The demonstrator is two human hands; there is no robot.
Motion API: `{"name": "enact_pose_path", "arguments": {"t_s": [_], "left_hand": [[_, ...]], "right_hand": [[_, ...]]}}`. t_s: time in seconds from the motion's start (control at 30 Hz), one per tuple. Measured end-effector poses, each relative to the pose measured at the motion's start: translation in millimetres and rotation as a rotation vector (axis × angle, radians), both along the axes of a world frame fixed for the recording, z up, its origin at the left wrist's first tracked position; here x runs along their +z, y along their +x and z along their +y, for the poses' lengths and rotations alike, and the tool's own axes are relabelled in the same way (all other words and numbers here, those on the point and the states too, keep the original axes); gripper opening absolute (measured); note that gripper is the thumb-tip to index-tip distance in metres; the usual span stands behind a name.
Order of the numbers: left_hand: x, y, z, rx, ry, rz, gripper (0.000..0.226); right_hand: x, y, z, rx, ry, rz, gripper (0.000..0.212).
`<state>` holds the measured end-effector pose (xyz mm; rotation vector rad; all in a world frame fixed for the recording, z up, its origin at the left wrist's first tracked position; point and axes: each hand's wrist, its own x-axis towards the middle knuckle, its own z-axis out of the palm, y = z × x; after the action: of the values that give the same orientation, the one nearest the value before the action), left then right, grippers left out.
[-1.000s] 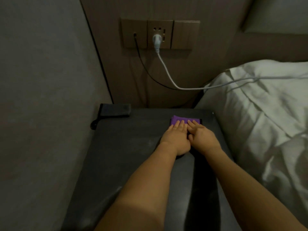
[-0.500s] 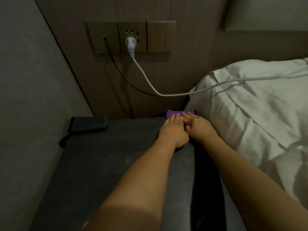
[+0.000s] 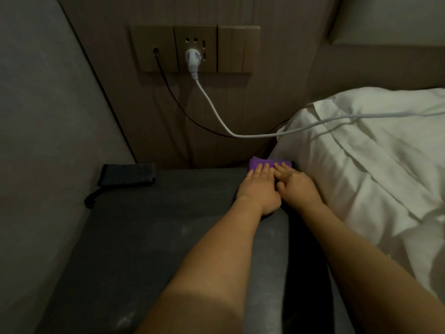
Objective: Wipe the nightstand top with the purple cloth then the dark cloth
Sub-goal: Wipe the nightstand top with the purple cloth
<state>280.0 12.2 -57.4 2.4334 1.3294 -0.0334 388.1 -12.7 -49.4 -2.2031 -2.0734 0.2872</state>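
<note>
The purple cloth [image 3: 269, 163] lies folded at the far right corner of the nightstand [image 3: 144, 237], against the wall panel [image 3: 277, 80] and just beside the pillow [image 3: 361, 153]. Its long axis runs left to right, parallel to the nightstand's rear edge; only a narrow strip shows beyond the fingertips.

Against the frame half a second ago, the cloth and both hands sit at the same rear corner, pressed a little closer to the pillow. One second ago the cloth was short of the rear edge (so it has travelled back and to the right).

The left hand [image 3: 260, 189] lies flat, palm down, fingers extended and together, tips on the cloth. The right hand [image 3: 298, 186] lies beside it, touching it, fingers slightly curled and resting on the cloth's right part. Neither hand grips; both press down.

The dark cloth [image 3: 127, 174] lies folded at the nightstand's far left corner, long axis also left to right, well apart from the hands. A white cable [image 3: 216, 112] runs from the socket [image 3: 195, 49] across the pillow.
</note>
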Motion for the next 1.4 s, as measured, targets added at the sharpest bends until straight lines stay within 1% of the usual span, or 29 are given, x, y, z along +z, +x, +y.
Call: {"name": "enact_pose_path", "arguments": {"t_s": [0.27,0.4,0.43,0.47,0.53,0.57,0.73,0.77,0.83,0.9,0.93,1.03,1.2,1.4], "left_hand": [[3,-3,-17,-0.037,0.006,0.026,0.064],[4,-6,-37,-0.059,0.007,0.064,0.065],[4,-8,-44,-0.064,0.006,0.073,0.065],[5,-9,-50,-0.068,0.005,0.080,0.066],[5,-11,-63,-0.072,0.006,0.093,0.065],[6,-13,-70,-0.075,0.008,0.098,0.065],[7,-27,-98,-0.084,0.001,0.102,0.064],[7,-30,-102,-0.083,-0.005,0.104,0.064],[8,-35,-108,-0.077,-0.013,0.109,0.064],[11,-39,-109,-0.086,-0.018,0.122,0.064],[12,-41,-109,-0.097,-0.019,0.129,0.065],[13,-48,-110,-0.111,-0.012,0.134,0.066],[12,-88,-108,-0.051,-0.007,0.119,0.066],[10,-171,-101,0.039,-0.006,0.156,0.067]], "right_hand": [[-1,-3,-19,-0.016,0.000,-0.031,0.053],[3,-9,-42,-0.023,-0.028,-0.031,0.074],[3,-10,-48,-0.025,-0.039,-0.030,0.076],[3,-12,-54,-0.027,-0.042,-0.031,0.073],[3,-14,-66,-0.025,-0.052,-0.048,0.059],[3,-15,-72,-0.022,-0.055,-0.046,0.057],[2,-28,-101,-0.020,-0.082,-0.048,0.060],[2,-32,-106,-0.016,-0.096,-0.055,0.062],[4,-39,-112,-0.006,-0.117,-0.065,0.076],[7,-43,-113,-0.011,-0.131,-0.082,0.080],[7,-45,-113,-0.017,-0.136,-0.088,0.077],[6,-53,-111,-0.028,-0.155,-0.098,0.057],[7,-92,-105,0.024,-0.142,-0.094,0.055],[7,-173,-91,0.129,-0.140,-0.033,0.055]]}}
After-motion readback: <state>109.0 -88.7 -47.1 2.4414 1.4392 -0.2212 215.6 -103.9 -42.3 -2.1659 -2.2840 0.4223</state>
